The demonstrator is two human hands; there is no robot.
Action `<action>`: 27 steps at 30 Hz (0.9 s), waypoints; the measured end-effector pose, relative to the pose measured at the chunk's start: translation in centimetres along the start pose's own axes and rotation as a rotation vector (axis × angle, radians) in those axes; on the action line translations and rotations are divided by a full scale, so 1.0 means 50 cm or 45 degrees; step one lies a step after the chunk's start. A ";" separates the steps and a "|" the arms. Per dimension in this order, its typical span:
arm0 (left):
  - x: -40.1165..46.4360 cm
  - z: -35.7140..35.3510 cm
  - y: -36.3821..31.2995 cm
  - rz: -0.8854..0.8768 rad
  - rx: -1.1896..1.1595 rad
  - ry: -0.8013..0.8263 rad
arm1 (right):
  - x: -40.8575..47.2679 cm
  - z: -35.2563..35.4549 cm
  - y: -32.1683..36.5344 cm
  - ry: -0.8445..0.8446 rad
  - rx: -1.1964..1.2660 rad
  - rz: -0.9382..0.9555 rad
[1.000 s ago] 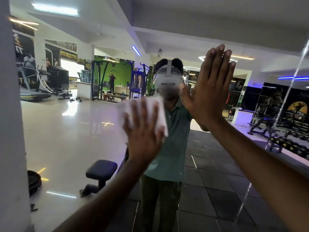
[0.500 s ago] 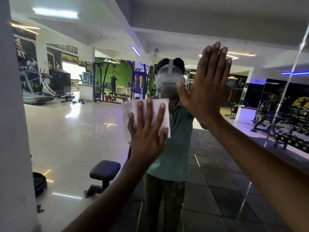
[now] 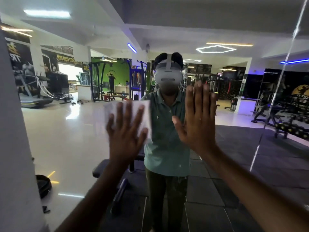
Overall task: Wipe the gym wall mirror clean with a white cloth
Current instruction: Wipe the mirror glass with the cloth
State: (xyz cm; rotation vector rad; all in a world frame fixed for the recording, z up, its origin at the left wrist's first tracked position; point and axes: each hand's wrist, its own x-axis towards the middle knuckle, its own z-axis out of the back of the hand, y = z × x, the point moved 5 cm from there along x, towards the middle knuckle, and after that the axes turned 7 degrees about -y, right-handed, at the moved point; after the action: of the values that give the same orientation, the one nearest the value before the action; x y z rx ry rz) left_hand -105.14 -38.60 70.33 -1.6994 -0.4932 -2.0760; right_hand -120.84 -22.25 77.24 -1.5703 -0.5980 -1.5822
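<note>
Mirror (image 3: 66, 139) fills the view, its left edge meeting a white pillar (image 3: 15, 148); a vertical seam (image 3: 274, 97) runs at right; left hand (image 3: 124, 136), fingers spread flat, presses the white cloth (image 3: 147, 111) against the glass at centre; right hand (image 3: 199, 121) lies flat and bare just beside it; broad glass surrounds both hands.

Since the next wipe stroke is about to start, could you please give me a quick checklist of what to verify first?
1. White cloth pinned flat under the left hand: ok.
2. Left fingers spread across the cloth: ok.
3. Right hand flat against the mirror, bracing: ok, though contact is only apparent.
4. Right hand apart from the cloth: ok.
5. Glass beside the cloth free of smears: cannot tell.
6. Cloth dampness: cannot tell.
</note>
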 end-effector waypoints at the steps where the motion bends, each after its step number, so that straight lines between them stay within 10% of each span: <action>1: -0.007 0.005 0.043 0.079 0.046 -0.022 | -0.032 -0.002 0.002 0.015 0.012 -0.006; 6: -0.060 0.004 0.059 0.778 0.158 -0.134 | -0.111 -0.016 0.029 0.064 -0.021 -0.088; 11: -0.145 -0.039 -0.077 -0.124 -0.122 0.160 | -0.121 -0.025 0.031 0.038 -0.016 -0.114; 19: -0.122 -0.010 0.068 0.575 -0.001 -0.045 | -0.315 -0.035 0.053 0.216 -0.010 -0.111; 27: -0.209 -0.047 -0.010 0.031 -0.012 0.146 | -0.333 -0.038 0.083 0.220 -0.051 -0.183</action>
State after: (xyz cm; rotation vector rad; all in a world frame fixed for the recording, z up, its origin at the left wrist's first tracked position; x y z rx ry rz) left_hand -105.58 -38.44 59.59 -1.5724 -0.4256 -2.1471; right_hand -120.33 -22.56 59.99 -1.4279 -0.5982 -1.8263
